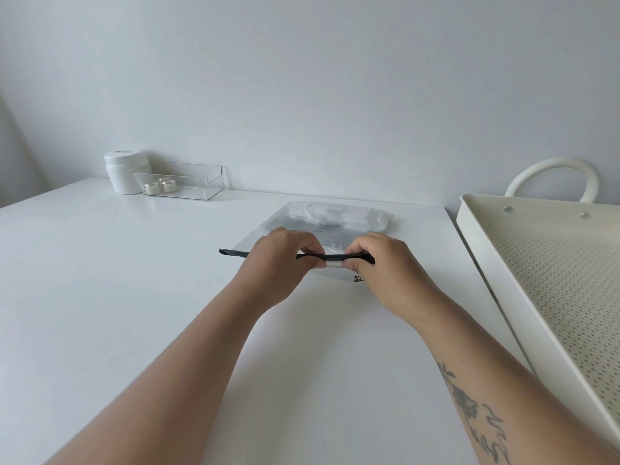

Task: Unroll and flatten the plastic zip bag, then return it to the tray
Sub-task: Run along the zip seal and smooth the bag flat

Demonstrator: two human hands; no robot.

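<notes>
A clear plastic zip bag [339,219] with white contents lies spread on the white table, past my hands. Its near edge carries a black zip strip [235,252] that sticks out to the left. My left hand [285,260] and my right hand [385,266] both pinch this strip, thumbs and fingertips close together at the middle. A cream tray [483,236] with a perforated floor and a looped handle stands at the right, beside the table, with nothing in the part I see.
At the back left of the table [134,297] stand a white jar [124,172] and a clear plastic box [191,182] holding two small silver-lidded pots. The wall runs right behind them. The table's right edge lies close to the tray.
</notes>
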